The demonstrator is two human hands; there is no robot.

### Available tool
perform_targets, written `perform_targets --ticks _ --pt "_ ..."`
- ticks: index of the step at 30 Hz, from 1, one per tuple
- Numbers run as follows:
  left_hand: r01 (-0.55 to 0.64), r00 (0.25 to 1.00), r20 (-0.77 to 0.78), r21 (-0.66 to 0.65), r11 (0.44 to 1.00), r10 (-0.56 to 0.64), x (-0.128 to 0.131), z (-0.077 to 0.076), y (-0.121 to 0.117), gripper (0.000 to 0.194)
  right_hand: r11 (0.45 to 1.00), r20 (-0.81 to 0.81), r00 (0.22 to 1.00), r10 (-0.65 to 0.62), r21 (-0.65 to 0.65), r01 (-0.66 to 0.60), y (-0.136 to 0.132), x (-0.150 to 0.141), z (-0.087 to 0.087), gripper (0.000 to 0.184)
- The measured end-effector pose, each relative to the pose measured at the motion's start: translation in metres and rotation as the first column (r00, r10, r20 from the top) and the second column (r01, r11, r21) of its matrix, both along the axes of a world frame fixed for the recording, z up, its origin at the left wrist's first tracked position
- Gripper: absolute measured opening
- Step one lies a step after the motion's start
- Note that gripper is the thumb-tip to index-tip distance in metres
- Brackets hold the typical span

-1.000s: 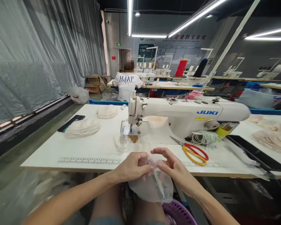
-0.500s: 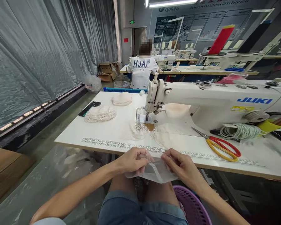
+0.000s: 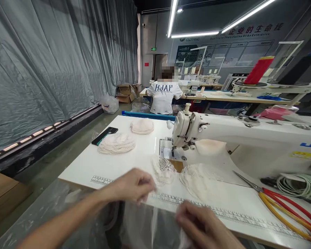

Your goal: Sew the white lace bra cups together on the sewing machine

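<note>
A clear plastic bag (image 3: 145, 224) hangs below the table's front edge, with pale bands running down it. My left hand (image 3: 133, 185) is over the front edge of the table, its fingers curled together at the bag's top. Blur softens that grip. Lower and to the right, my right hand (image 3: 202, 224) is closed at the bag's right side, also smeared by motion. Beyond my hands, two pieces of cream netted fabric lie near the needle: a left piece (image 3: 163, 171) and a right piece (image 3: 197, 181).
The sewing machine (image 3: 189, 129) stands at right, with scissors (image 3: 272, 200) and a coil of pale cord (image 3: 298, 186) before it. At left are a fabric stack (image 3: 116, 143), another stack (image 3: 142, 126) and a dark phone-like object (image 3: 106, 135). A person (image 3: 164, 97) sits ahead.
My view has tilted up and shifted left. My hands have moved apart, the left one rising over the table edge. The bag now hangs lower and stretches longer between them.
</note>
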State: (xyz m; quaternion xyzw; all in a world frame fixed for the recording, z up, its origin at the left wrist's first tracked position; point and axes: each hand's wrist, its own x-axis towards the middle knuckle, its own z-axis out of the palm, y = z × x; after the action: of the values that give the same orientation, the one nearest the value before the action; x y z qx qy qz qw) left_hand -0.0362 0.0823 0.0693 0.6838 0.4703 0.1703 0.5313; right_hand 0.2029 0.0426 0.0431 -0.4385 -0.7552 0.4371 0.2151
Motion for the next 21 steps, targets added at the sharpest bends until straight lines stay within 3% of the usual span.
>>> perform_targets --ticks 3,5,7,10,12,17,19,21 --pt "0.018 0.989 -0.146 0.218 0.976 0.014 0.006 0.014 0.063 0.024 0.994 -0.039 0.995 -0.096 0.041 0.097 0.058 -0.008 0.005 0.032" --pt "0.05 0.956 -0.291 0.274 0.96 0.033 0.014 0.006 0.096 0.017 0.969 0.05 0.985 -0.166 0.191 0.154 0.092 -0.005 -0.004 0.03" --pt "0.015 0.93 -0.352 0.322 0.946 0.105 0.021 -0.011 0.113 0.01 0.915 0.178 0.949 -0.26 0.36 0.183 0.111 0.007 -0.019 0.024" --pt "-0.024 0.907 -0.38 0.38 0.925 0.18 0.027 -0.036 0.113 0.007 0.859 0.317 0.887 -0.337 0.488 0.153 0.116 0.035 -0.043 0.027" --pt "-0.025 0.907 -0.381 0.382 0.924 0.182 0.031 -0.044 0.106 0.007 0.832 0.384 0.847 -0.367 0.543 0.114 0.114 0.058 -0.054 0.029" --pt "0.016 0.914 -0.383 0.362 0.932 0.132 0.046 -0.048 0.097 0.012 0.64 0.471 0.694 -0.545 0.768 -0.018 0.119 0.09 -0.051 0.035" --pt "0.044 0.914 -0.39 0.372 0.927 0.113 0.054 -0.049 0.097 0.011 0.591 0.444 0.699 -0.561 0.806 -0.037 0.12 0.083 -0.042 0.035" --pt "0.069 0.922 -0.379 0.376 0.924 0.085 0.06 -0.05 0.097 0.01 0.608 0.384 0.79 -0.477 0.793 -0.018 0.119 0.067 -0.033 0.03"
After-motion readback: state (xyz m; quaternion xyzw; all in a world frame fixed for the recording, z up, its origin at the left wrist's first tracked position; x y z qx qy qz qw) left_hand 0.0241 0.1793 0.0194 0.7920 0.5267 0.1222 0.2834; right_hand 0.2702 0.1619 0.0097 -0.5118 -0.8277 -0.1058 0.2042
